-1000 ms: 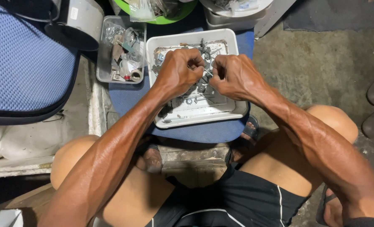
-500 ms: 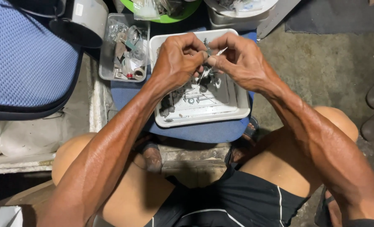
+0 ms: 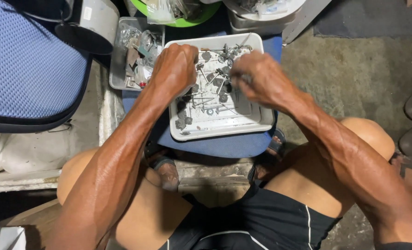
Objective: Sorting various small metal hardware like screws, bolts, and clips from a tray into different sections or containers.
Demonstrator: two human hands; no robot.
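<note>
Both hands over the white tray [image 3: 224, 132] at upper centre. Left hand [image 3: 174, 69] fisted, contents hidden; right hand [image 3: 257, 78] curled, blurred, grip unclear. Small metal screws [image 3: 210, 99]: light, rigid, likely slippery, best pinched by the shank.

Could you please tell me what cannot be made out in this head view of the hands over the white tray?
- Left hand: closed fist; anything inside it is hidden.
- Right hand: motion-blurred fingers; any grip unclear.
- Small metal parts in the white tray: too small to identify, partly covered by both hands.
- Green bowl: cut off by top edge.
</note>
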